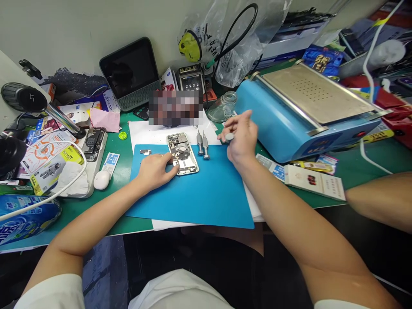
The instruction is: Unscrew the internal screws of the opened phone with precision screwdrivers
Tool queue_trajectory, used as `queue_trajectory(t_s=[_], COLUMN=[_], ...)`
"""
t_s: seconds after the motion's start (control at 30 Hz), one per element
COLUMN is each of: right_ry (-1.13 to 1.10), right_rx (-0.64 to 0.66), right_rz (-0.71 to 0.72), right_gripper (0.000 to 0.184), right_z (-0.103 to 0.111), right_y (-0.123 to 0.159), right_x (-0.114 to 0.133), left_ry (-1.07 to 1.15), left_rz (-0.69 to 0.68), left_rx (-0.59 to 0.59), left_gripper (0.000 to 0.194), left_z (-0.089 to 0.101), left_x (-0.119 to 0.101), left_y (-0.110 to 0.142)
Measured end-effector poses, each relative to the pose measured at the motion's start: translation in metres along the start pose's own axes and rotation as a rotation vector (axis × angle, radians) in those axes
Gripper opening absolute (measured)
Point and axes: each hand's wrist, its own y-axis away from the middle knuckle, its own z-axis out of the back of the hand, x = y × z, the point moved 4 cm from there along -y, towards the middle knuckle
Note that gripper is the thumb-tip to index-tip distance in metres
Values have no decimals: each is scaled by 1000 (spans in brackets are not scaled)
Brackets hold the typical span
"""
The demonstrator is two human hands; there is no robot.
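Two screwdrivers (203, 146) are near ctr of pic, just beside the opened phone (190, 163), which lies on the blue mat (193, 201). My L hand (155, 171), L of ctr, touches the phone's near L edge, thumb & index tips apart. My R hand (242, 135), R of ctr & up off the mat, has its fingers curled in on a small round-ended grey thing (229, 137); rest of it's hidden. Small metal part (145, 152) lies at the mat's upper L. Glass jar (222, 106) tilts upper ctr, near the blue machine (277, 116) at upper R. White earbud case (101, 180) is mid-L of pic.
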Motion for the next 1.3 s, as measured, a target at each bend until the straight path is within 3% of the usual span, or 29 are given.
queue_trajectory(t_s=[0.07, 0.2, 0.33, 0.53, 0.9, 1.03, 1.3], right_ry=[-140, -242, -328, -312, 47, 109, 43], right_rx=[-79, -119, -179, -194, -120, -96, -236], right_rz=[-79, -194, -242, -127, 225, 256, 235], right_gripper=[72, 84, 92, 95, 79, 79, 73], right_z=[7, 18, 19, 10, 5, 4, 13], right_y=[-8, -17, -18, -16, -12, -9, -8], right_x=[0, 2, 0, 2, 4, 4, 12], left_ry=[-1, -5, -6, -8, -9, -3, 1], left_rz=[2, 2, -2, 0, 9, 12, 9], left_rx=[3, 6, 5, 5, 12, 15, 7], left_gripper=[25, 25, 26, 26, 27, 26, 27], left_z=[0, 0, 0, 0, 1, 0, -1], left_x=[0, 0, 0, 0, 0, 1, 2], left_y=[0, 0, 0, 0, 0, 0, 1])
